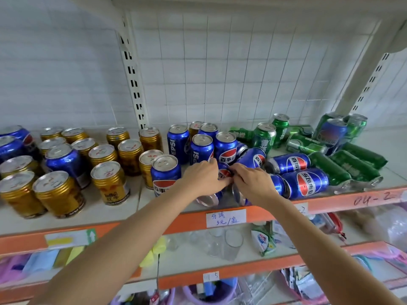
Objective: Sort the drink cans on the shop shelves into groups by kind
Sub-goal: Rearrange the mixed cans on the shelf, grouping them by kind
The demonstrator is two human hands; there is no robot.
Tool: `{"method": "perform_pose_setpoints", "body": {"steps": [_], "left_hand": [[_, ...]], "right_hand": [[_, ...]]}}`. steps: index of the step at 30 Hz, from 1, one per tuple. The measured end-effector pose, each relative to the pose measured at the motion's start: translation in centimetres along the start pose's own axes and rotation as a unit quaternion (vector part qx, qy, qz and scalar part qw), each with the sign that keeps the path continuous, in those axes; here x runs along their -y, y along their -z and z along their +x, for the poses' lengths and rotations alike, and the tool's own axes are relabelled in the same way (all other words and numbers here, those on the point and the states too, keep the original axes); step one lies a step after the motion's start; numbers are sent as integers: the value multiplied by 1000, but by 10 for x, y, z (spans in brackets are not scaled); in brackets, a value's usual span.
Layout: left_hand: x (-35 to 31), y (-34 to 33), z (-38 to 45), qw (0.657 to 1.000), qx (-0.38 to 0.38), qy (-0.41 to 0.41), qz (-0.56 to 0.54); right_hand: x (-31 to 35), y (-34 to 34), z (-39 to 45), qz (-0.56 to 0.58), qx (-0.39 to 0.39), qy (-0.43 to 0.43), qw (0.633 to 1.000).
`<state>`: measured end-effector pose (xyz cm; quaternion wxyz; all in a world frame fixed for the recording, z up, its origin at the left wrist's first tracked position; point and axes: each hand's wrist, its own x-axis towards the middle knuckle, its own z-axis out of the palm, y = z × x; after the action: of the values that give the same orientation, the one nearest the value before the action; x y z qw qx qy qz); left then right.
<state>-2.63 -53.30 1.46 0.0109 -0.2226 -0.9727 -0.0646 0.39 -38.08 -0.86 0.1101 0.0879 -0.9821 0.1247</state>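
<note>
Head view looks down on a pale shop shelf [123,208] with an orange front edge, backed by a white wire grid [231,69] and slotted uprights. A handwritten price label [226,218] is stuck on the orange edge, and lower shelves hold clear cups [229,243] and packets.

On the left of the shelf stand the gold cans [110,183], upright in loose rows, with a few blue cans among them at the far left [13,142]. In the middle, blue cans [225,147] stand upright toward the back, and one [165,175] stands near the front edge. To the right, more blue cans [308,183] lie on their sides, and beyond them green cans [343,170] lie toppled, a few green ones upright at the far back with one blue can [333,134] among them.

Both bare arms reach in over the front edge. The left hand [203,178] is curled over a blue can lying on its side [209,199] near the front edge, fingers closed onto its top. The right hand [253,183] is likewise curled down around another lying blue can [239,195] just beside it. The two hands nearly touch, with a further blue can [223,171] showing between them.
</note>
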Motion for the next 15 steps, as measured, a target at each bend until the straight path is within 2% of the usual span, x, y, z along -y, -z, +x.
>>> {"method": "perform_pose_setpoints", "body": {"steps": [2,4,6,8,10,13,15], "left_hand": [[-2,-7,12,998,47,41,-25],[-3,-15,18,996,53,57,-53],[-4,-21,17,994,34,58,-82],[-2,-28,9,994,-21,44,-101],[4,-35,-3,984,-99,26,-146],[15,-41,-19,949,-204,-4,-241],[17,-40,-26,931,-233,-6,-281]], "right_hand": [[-10,-1,-6,68,-26,34,997],[-18,-1,-13,134,-45,62,988],[-24,-2,-21,124,-48,80,988],[-31,-5,-29,71,-57,97,991],[-44,-1,-36,32,-36,93,995],[-67,13,-41,-51,67,55,995],[-74,24,-35,-125,113,34,985]]}}
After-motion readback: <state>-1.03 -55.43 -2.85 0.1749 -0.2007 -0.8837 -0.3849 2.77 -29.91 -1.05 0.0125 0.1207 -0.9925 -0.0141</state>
